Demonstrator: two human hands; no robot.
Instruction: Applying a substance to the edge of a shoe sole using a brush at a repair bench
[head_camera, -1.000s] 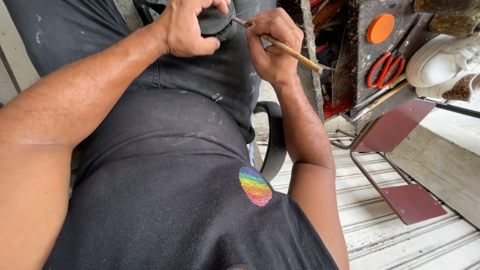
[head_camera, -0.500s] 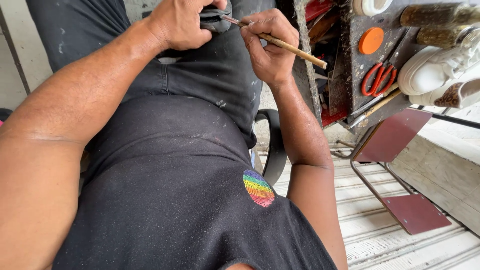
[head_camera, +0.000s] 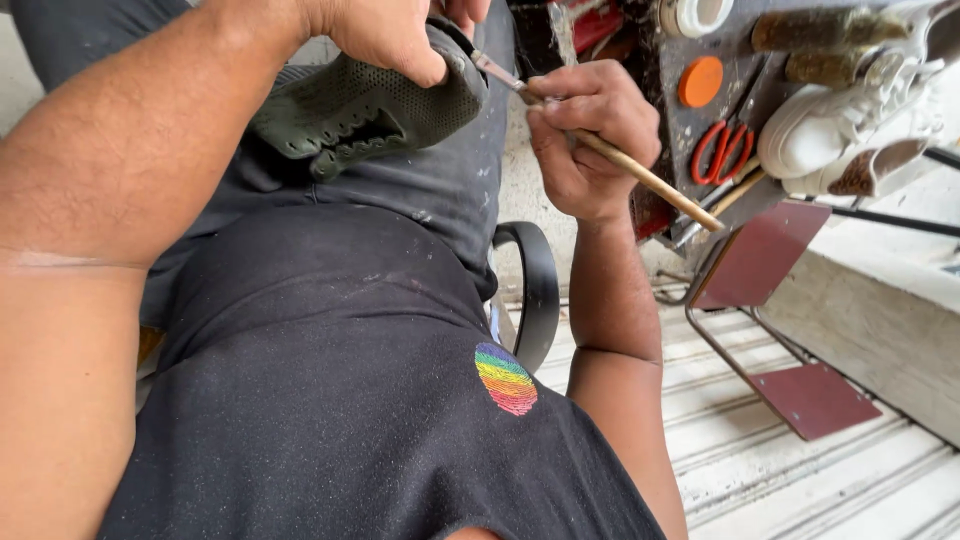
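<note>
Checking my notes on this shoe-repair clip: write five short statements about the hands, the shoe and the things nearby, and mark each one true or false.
1. The left hand grips a dark green shoe resting on the lap. True.
2. The right hand holds a tool with a wooden handle, its metal tip at the shoe's edge. True.
3. The scissors on the rack have blue handles. False: they are red.
4. A white sneaker sits to the right of the scissors. True.
5. The right hand is empty. False: it holds the tool.
</note>
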